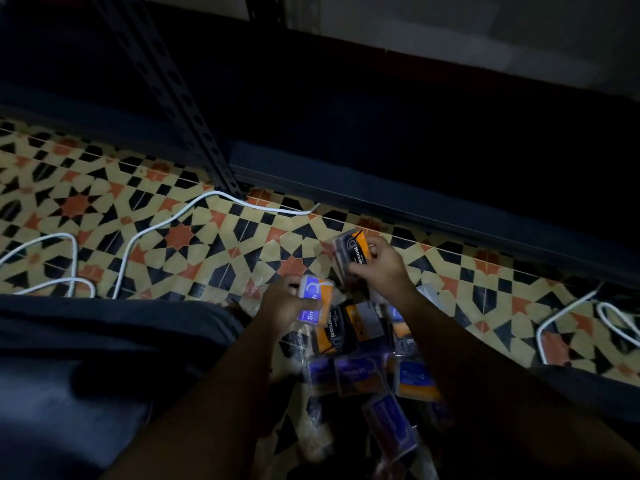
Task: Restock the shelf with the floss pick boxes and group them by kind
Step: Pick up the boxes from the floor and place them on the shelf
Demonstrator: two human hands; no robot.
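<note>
My left hand point(282, 301) grips a blue and orange floss pick box point(317, 297) marked "Smooth", lifted just above the pile. My right hand point(379, 263) holds a black and orange "Charcoal" box point(351, 252) a little higher and farther out, near the shelf. Under both forearms a pile of floss pick boxes point(360, 375) lies on the patterned floor, several blue and several black and orange, partly hidden by my arms. The dark metal shelf point(415, 202) runs across the upper frame, its lowest level in deep shadow.
A perforated shelf post point(180, 95) meets the floor left of centre. White cables point(166, 223) snake over the tiles at left, and another cable point(568, 313) at right. My dark-clothed knee point(86, 358) fills the lower left.
</note>
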